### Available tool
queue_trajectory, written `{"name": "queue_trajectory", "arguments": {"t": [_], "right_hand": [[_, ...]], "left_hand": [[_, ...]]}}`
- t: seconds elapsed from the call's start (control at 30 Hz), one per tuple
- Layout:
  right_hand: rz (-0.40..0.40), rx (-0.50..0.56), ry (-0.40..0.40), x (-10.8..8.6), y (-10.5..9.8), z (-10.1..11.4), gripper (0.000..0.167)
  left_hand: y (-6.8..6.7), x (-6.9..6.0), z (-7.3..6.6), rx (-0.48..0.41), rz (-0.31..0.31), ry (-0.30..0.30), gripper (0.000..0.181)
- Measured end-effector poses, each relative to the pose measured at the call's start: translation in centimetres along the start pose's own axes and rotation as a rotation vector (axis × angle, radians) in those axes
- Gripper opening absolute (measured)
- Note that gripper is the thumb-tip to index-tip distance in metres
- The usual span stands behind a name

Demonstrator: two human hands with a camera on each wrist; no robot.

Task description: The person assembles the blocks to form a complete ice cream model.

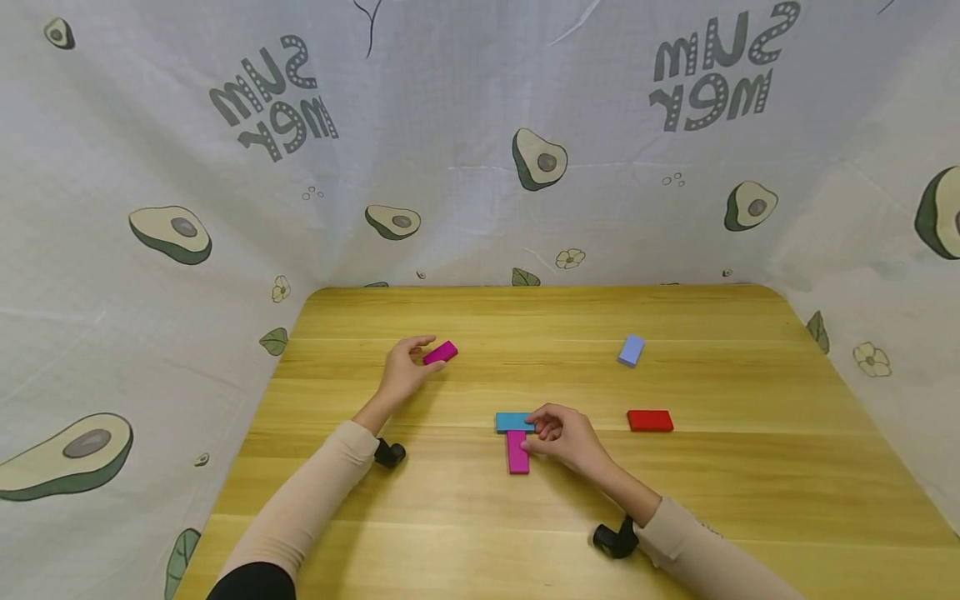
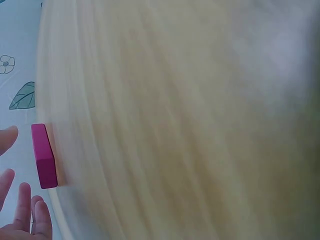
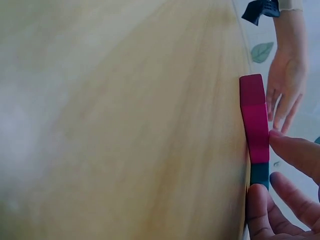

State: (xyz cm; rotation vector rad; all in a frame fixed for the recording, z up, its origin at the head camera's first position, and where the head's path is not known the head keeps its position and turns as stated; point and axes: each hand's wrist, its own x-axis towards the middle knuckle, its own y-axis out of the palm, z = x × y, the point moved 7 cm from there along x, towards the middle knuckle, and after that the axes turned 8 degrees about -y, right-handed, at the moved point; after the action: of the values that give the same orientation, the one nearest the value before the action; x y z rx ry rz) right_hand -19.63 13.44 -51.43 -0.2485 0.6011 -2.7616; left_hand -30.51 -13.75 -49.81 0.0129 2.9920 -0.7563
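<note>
A magenta block (image 1: 441, 352) lies tilted near the back left of the wooden table. Around it, with thumb and fingers spread, is my left hand (image 1: 406, 372); in the left wrist view, gaps show between the fingers and that magenta block (image 2: 45, 157). At the middle, a blue block (image 1: 512, 422) lies crosswise with a second magenta block (image 1: 517, 452) against its near side, forming a T. My right hand (image 1: 572, 438) is at their right side, its thumb at the magenta block (image 3: 257, 131) and its bent fingers by the blue block (image 3: 259, 174). Whether every fingertip touches is unclear.
A red block (image 1: 650, 421) lies right of the right hand, and a light purple block (image 1: 632, 351) lies farther back. Behind the wooden table (image 1: 750, 500) hangs a white cloth (image 1: 450, 108) printed with avocados.
</note>
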Motion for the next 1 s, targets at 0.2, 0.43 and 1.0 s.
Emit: {"name": "queue_trajectory", "arguments": {"t": [0.2, 0.43, 1.0], "right_hand": [[-0.001, -0.005, 0.000, 0.0, -0.1, 0.1, 0.030], [0.004, 0.000, -0.001, -0.1, -0.1, 0.2, 0.031], [-0.009, 0.011, -0.007, -0.1, -0.1, 0.4, 0.030]], "left_hand": [[-0.2, 0.0, 0.3, -0.030, 0.014, -0.046, 0.048], [-0.6, -0.1, 0.7, -0.023, 0.013, -0.086, 0.043], [-1.0, 0.3, 2.0, -0.022, 0.007, -0.133, 0.039]]}}
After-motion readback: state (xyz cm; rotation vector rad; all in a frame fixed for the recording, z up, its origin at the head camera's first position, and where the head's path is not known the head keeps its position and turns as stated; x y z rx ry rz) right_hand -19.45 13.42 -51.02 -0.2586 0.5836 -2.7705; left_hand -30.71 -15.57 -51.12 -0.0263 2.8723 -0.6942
